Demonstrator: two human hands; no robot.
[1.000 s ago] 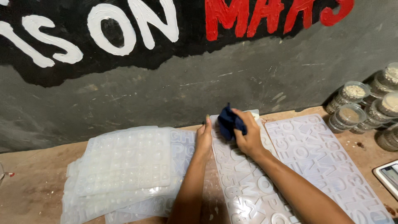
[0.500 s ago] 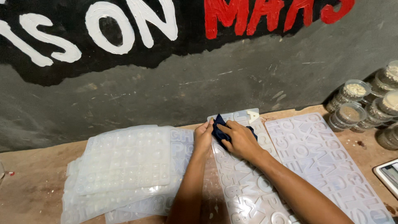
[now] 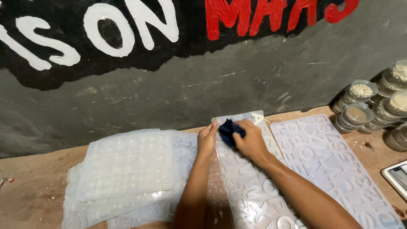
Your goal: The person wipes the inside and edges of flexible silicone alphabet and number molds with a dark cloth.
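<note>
Right hand [image 3: 251,142] has its fingers bunched tight round a dark blue cloth wad [image 3: 229,129], pressed on the far end of the translucent silicone letter mould sheet [image 3: 250,186] on the wooden counter [image 3: 34,191]. Left hand [image 3: 207,140] lies flat, fingers spread open, pinning the mould's edge. I'd keep that pin firm and work the cloth into each cavity.

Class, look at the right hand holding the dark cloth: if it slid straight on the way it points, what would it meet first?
Probably the left hand, just beyond the dark blue cloth that the right hand presses on the clear letter mould.

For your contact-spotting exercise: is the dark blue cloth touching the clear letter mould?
Touching. The head view shows the right hand pressing the dark blue cloth flat onto the clear letter mould.
</note>
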